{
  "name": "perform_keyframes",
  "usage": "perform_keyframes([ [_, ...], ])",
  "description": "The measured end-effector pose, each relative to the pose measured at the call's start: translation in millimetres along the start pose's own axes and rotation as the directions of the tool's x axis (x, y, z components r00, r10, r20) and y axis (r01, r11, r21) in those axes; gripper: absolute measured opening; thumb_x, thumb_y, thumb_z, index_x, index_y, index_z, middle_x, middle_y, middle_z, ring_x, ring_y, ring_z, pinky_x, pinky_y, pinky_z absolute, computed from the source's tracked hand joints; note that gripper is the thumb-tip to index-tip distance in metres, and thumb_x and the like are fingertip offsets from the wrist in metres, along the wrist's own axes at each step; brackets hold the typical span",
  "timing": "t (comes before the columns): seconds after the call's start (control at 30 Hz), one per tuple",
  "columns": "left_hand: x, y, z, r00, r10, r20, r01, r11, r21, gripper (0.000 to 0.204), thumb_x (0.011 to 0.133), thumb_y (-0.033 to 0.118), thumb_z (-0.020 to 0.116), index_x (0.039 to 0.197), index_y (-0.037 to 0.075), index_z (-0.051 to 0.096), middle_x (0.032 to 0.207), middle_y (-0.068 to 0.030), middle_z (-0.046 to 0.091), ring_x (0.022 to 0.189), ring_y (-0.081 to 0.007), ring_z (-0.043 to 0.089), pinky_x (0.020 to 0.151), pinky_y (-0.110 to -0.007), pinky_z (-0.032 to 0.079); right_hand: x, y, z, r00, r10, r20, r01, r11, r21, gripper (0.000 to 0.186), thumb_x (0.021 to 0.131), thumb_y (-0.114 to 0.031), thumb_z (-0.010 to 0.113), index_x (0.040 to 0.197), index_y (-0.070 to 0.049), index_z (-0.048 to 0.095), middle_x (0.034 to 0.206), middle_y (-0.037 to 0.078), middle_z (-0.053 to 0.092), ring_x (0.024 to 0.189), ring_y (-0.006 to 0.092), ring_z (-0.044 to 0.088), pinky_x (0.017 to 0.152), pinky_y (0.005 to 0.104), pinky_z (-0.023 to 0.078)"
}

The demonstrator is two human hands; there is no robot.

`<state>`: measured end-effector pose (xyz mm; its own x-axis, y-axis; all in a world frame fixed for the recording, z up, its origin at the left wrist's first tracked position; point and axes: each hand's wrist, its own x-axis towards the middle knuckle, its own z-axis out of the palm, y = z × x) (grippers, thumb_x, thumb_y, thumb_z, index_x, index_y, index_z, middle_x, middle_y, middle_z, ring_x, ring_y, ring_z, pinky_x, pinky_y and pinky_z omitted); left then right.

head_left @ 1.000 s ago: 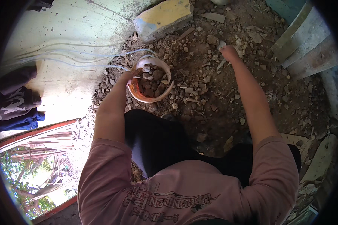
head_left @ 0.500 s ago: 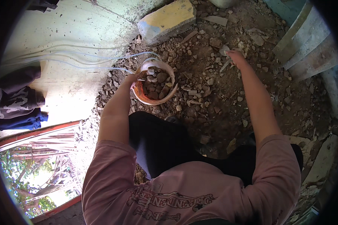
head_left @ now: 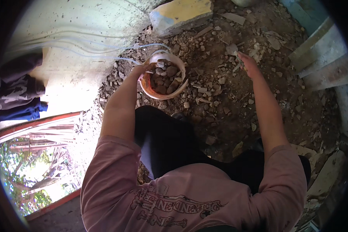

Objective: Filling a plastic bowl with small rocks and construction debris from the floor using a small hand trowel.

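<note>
A round pale bucket point(head_left: 181, 89), orange-red on part of its inner wall, stands on rubble at the left of centre. Several stones and lumps of debris point(head_left: 167, 77) lie inside it. My left hand point(head_left: 140, 70) is closed on the bucket's left rim. Out to the right, my right hand point(head_left: 249, 65) is low over the rubble, its fingers curled inward. Something small and light seems to be at those fingers, but I cannot make it out. A flat pale fragment point(head_left: 232, 49) lies just beyond the fingertips.
Broken stones and soil point(head_left: 216, 100) cover the ground. A yellow-painted masonry block point(head_left: 181, 17) sits at the back by the wall point(head_left: 85, 23). Pale cables point(head_left: 104, 57) run toward the bucket. Leaning panels point(head_left: 323, 54) stand at right; dark clothes point(head_left: 21, 89) hang at left.
My right hand has drawn back slightly toward me, its fingers more curled. My left hand stays on the bucket rim. The whole view has shifted a little.
</note>
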<state>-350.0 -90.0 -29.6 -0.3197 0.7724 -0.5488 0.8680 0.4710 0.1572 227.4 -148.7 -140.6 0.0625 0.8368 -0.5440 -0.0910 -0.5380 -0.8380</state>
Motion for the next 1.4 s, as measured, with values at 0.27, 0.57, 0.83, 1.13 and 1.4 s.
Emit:
perform_keyframes([
  [0.27,7.8,-7.9,4.8,0.997,0.070,0.032,-0.075,0.981,0.180,0.055,0.101,0.051,0.044,0.117,0.002,0.064,0.105,-0.0273,0.068,0.087,-0.0424,0.070,0.067,-0.049,0.058,-41.3,-64.2,84.3,0.934,-0.224,0.277,0.309,0.897,-0.316,0.049,0.099,-0.041,0.059,0.141,-0.015,0.056,0.113,0.009,0.072,0.098,0.0175,0.067,0.083,0.0347,0.052],
  [0.57,21.0,-12.9,3.2,1.000,0.018,0.009,-0.018,0.998,0.055,0.052,0.095,0.047,0.055,0.119,0.002,0.064,0.105,-0.0240,0.069,0.089,-0.0393,0.070,0.076,-0.045,0.058,-43.3,-102.1,95.5,0.857,-0.396,0.329,0.515,0.684,-0.517,0.047,0.096,-0.042,0.061,0.136,-0.016,0.061,0.113,0.011,0.072,0.097,0.0209,0.069,0.086,0.0380,0.053],
  [0.83,2.1,4.3,14.5,0.999,-0.023,0.044,0.022,1.000,0.017,0.063,0.094,0.056,0.054,0.117,-0.001,0.065,0.107,-0.0258,0.068,0.089,-0.0390,0.071,0.074,-0.045,0.057,-10.6,-78.8,29.7,0.970,-0.214,0.111,0.216,0.566,-0.796,0.054,0.094,-0.040,0.061,0.137,-0.008,0.057,0.113,0.015,0.071,0.095,0.0242,0.070,0.086,0.0415,0.054],
  [1.13,24.9,-28.4,21.2,0.993,0.102,0.054,-0.113,0.958,0.262,0.038,0.097,0.036,0.054,0.125,0.011,0.062,0.092,-0.0204,0.068,0.071,-0.0332,0.069,0.059,-0.048,0.055,-12.5,-3.2,76.1,0.940,-0.217,0.263,0.339,0.506,-0.793,0.050,0.092,-0.039,0.062,0.133,-0.011,0.061,0.115,0.017,0.069,0.106,0.0338,0.066,0.090,0.0455,0.053],
  [1.4,56.9,-56.4,18.5,0.977,0.173,0.121,-0.210,0.739,0.640,0.038,0.095,0.017,0.053,0.132,0.024,0.057,0.110,-0.0197,0.069,0.095,-0.0369,0.070,0.078,-0.044,0.058,-68.8,62.6,133.6,0.787,-0.353,0.505,0.611,0.334,-0.718,0.049,0.088,-0.035,0.067,0.134,-0.021,0.061,0.098,0.020,0.070,0.095,0.0386,0.066,0.085,0.0478,0.053],
])
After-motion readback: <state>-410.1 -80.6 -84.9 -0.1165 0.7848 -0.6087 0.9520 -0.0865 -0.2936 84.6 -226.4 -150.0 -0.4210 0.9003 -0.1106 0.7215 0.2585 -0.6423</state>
